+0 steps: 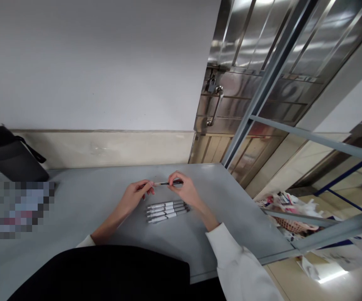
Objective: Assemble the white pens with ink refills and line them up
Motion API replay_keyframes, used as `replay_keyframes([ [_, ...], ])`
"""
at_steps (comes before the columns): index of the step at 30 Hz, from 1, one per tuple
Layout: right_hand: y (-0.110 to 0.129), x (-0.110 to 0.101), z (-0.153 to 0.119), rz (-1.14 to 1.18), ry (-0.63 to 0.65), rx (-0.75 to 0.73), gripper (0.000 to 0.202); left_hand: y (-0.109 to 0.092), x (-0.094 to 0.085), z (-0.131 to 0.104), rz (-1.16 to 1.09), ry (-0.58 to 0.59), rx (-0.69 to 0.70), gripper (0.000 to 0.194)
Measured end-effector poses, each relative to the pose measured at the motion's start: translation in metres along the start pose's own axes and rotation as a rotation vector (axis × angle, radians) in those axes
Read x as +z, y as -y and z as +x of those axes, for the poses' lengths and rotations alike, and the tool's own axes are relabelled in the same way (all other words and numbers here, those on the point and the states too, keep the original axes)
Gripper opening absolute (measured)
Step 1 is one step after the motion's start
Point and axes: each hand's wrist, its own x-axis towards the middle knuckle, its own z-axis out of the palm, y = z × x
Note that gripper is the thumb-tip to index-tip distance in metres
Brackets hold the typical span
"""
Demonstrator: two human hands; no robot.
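Observation:
Above the grey table, my two hands pinch opposite ends of a slim pen [161,183]. My left hand [136,192] is closed on its left end, thumb against the fingers. At the dark right end, my right hand [181,187] grips with thumb and forefinger. A thin, pale stretch shows between the hands; whether it is one piece or separate parts, I cannot tell. Just below, several white pens [166,211] with dark tips lie side by side on the tabletop, tips to the right.
The grey table [96,190] meets a wall at the back. On the left stands a dark case [14,156] with a strap, near a blurred-out flat item [21,211]. Grey metal posts [267,92] rise at the right edge, with a pink basket [295,225] beyond.

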Motion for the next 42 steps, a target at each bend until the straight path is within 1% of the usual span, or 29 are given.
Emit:
replay_keyframes([
  [5, 0.001, -0.002, 0.000, 0.013, -0.018, 0.061, 0.010, -0.002, 0.000, 0.000, -0.009, -0.009, 0.001, 0.048],
  [9, 0.001, -0.002, 0.002, 0.101, -0.026, 0.107, 0.009, -0.005, -0.001, 0.000, -0.054, -0.055, -0.018, 0.045],
  [13, 0.002, 0.000, 0.002, 0.178, -0.055, 0.144, 0.014, -0.007, -0.001, -0.001, -0.095, -0.074, -0.031, 0.045],
  [17, 0.002, -0.001, 0.002, 0.161, -0.088, 0.246, 0.020, -0.009, 0.000, -0.002, -0.121, -0.080, -0.038, 0.045],
  [19, 0.001, -0.001, 0.002, 0.148, -0.112, 0.274, 0.024, -0.010, 0.000, -0.002, -0.133, -0.089, -0.038, 0.045],
  [25, -0.001, -0.005, 0.003, 0.110, -0.169, 0.318, 0.027, -0.011, -0.001, -0.002, -0.149, -0.115, -0.051, 0.048],
  [31, -0.006, -0.008, 0.005, 0.151, -0.224, 0.317, 0.026, -0.014, -0.001, -0.002, -0.118, -0.155, -0.070, 0.048],
  [37, -0.009, -0.011, 0.005, 0.144, -0.266, 0.341, 0.026, -0.013, -0.002, -0.001, -0.159, -0.161, -0.067, 0.048],
  [42, -0.013, -0.014, 0.007, 0.162, -0.330, 0.371, 0.026, -0.012, -0.002, -0.002, -0.168, -0.169, -0.065, 0.046],
])
